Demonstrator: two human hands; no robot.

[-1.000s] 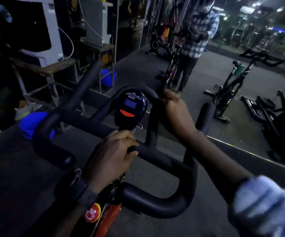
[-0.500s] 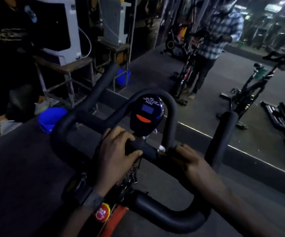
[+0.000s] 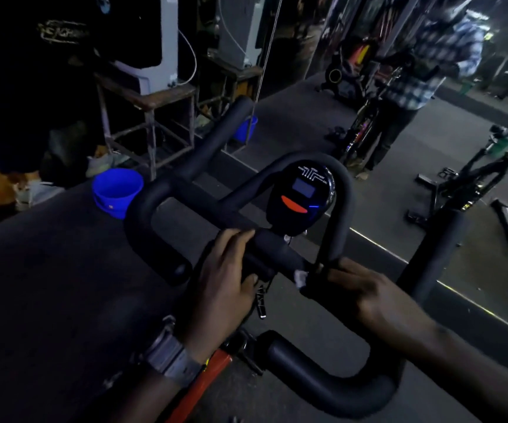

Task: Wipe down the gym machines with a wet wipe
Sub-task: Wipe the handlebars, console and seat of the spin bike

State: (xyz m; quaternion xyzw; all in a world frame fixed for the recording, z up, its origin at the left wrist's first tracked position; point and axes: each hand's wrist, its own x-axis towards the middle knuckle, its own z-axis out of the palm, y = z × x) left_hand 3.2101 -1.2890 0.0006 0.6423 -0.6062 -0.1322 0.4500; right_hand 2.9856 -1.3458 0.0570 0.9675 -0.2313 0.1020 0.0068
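Note:
A spin bike's black padded handlebar [image 3: 167, 196] fills the middle of the view, with a round console [image 3: 303, 196] on its centre loop. My left hand [image 3: 225, 279] grips the crossbar just below the console, fingers curled over the bar. My right hand [image 3: 365, 291] wraps round the crossbar to the right, where the loop joins it. It presses a small white wet wipe [image 3: 301, 277] against the bar; only a corner of the wipe shows past the fingers. A grey band sits on my left wrist.
A blue bucket [image 3: 115, 190] stands on the floor left of the handlebar. Metal stands [image 3: 152, 123] carry white machines behind it. A wall mirror [image 3: 429, 117] ahead reflects a person in a checked shirt and more spin bikes [image 3: 447, 190].
My right hand came down from the top of the centre loop to the crossbar on the right, wipe under its fingers. The left hand kept its grip. The view shifted closer and left.

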